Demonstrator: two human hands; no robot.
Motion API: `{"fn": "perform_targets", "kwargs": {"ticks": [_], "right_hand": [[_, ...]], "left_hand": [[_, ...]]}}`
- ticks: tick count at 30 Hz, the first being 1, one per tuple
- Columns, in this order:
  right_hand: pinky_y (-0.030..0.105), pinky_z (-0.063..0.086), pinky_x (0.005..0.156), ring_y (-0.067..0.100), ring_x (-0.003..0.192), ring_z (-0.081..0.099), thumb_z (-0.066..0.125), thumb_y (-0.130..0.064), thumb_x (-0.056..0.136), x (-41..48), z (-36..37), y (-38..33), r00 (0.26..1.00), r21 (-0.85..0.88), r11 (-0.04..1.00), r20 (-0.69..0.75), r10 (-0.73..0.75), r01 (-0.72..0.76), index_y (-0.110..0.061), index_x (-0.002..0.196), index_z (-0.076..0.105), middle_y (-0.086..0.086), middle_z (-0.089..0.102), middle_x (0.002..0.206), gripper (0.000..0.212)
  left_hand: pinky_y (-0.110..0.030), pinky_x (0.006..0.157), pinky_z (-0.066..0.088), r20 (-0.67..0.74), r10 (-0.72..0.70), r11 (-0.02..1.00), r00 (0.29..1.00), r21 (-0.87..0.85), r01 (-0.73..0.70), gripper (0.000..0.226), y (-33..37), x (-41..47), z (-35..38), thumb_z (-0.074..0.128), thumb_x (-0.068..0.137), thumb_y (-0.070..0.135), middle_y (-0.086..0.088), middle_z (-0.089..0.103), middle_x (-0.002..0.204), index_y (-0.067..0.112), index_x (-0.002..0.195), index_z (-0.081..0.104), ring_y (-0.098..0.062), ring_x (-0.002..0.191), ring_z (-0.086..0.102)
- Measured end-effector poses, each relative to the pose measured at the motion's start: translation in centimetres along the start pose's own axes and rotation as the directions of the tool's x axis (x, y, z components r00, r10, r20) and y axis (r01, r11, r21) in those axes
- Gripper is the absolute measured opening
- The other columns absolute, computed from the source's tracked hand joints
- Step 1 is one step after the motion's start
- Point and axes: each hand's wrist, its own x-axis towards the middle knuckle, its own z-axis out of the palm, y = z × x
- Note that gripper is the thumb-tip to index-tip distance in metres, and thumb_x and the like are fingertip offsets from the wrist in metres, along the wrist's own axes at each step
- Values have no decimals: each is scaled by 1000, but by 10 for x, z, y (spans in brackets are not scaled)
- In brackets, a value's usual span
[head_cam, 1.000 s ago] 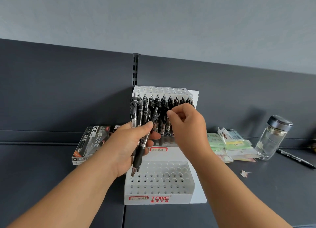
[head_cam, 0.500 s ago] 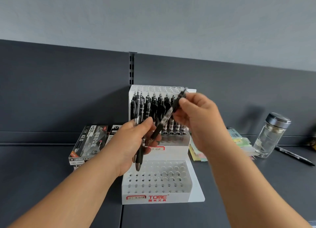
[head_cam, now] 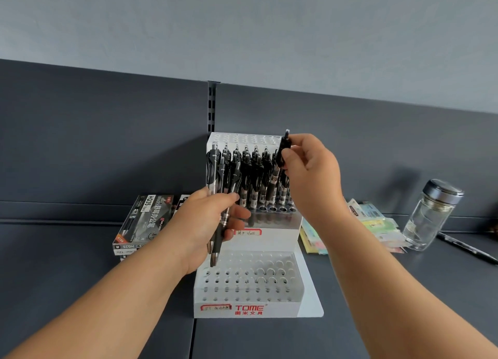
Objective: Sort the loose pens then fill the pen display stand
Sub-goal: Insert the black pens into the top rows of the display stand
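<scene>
Head view shows the white pen display stand [head_cam: 250, 308] at frame centre on the dark bench [head_cam: 67, 277]. Its middle tier is crowded with black pens, too dense to count; the lower tier's holes stand bare, so I judge the filling roughly half done. One right hand [head_cam: 310, 175] pinches a single pen [head_cam: 283, 151] over that tier's right end. One left hand [head_cam: 207, 224] is closed round a bundle of about three pens [head_cam: 219, 186], left of centre, waiting.
</scene>
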Motion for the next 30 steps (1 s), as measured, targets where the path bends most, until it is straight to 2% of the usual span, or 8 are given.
{"fn": "perform_targets", "kwargs": {"ticks": [4, 6, 11, 18, 22, 26, 28, 30], "right_hand": [[32, 53, 62, 19, 68, 60, 52, -16, 96, 1, 3, -2, 999, -7, 1000, 28, -22, 22, -27, 106, 60, -10, 65, 81, 17], [28, 46, 56, 13, 58, 53, 52, -16, 96, 0, 6, 1, 998, -58, 997, 52, -40, 43, -24, 111, 61, -11, 63, 79, 19], [27, 47, 66, 7, 63, 51, 54, -17, 95, -5, 13, 15, 997, -136, 991, 78, 14, -3, -20, 111, 61, -14, 58, 74, 18], [28, 44, 64, 10, 64, 52, 56, -21, 94, -12, 17, 24, 994, -193, 979, 78, 77, -61, -17, 97, 57, -9, 57, 71, 5], [32, 48, 70, 16, 76, 57, 58, -20, 91, -13, 12, 14, 996, -332, 943, 82, 22, 7, -17, 96, 58, -8, 60, 80, 6], [26, 48, 65, 6, 66, 55, 59, -28, 91, -24, 12, 1, 997, -129, 991, 78, 27, -17, -20, 96, 62, -10, 60, 75, 10], [23, 45, 56, -1, 52, 51, 61, -29, 91, -28, 14, -3, 982, 3, 993, 146, 120, -122, -20, 92, 62, -12, 57, 65, 9], [24, 50, 56, -2, 49, 54, 64, -23, 90, -29, 16, -4, 948, 139, 955, 222, 229, -263, -17, 91, 62, -8, 58, 65, 6]], "left_hand": [[-28, 53, 43, 2, -3, 1000, 1000, -20, 3, 11, 0, -2, -2, 55, 94, 13, -8, 71, 69, 7, 102, 58, -15, 52, 60], [-29, 54, 44, 2, -2, 1000, 1000, -18, 2, 10, 0, -2, -2, 56, 94, 14, -8, 72, 71, 8, 101, 59, -15, 54, 61], [-30, 56, 48, 3, 10, 1000, 1000, -9, -10, 9, 2, -3, -3, 56, 94, 16, -7, 73, 76, 12, 100, 62, -17, 63, 64], [-26, 54, 42, 13, 15, 1000, 1000, 9, -15, 8, -1, -2, -1, 56, 95, 14, -8, 74, 77, 10, 102, 56, -12, 60, 62], [-28, 57, 43, 17, 26, 1000, 1000, 4, -26, 5, -2, -1, 1, 54, 94, 8, -8, 72, 78, 8, 99, 56, -14, 65, 61], [-29, 58, 43, 42, 54, 998, 998, 24, -55, 12, -1, 0, 7, 54, 94, 8, -5, 72, 74, 7, 105, 58, -13, 64, 62], [-29, 59, 43, 60, 70, 996, 996, 45, -72, 15, -2, 1, 11, 54, 94, 9, -3, 73, 72, 8, 108, 58, -13, 63, 62], [-30, 59, 43, 80, 77, 994, 994, 65, -82, 17, -3, 1, 13, 55, 94, 11, -1, 73, 73, 10, 110, 58, -11, 62, 63]]}}
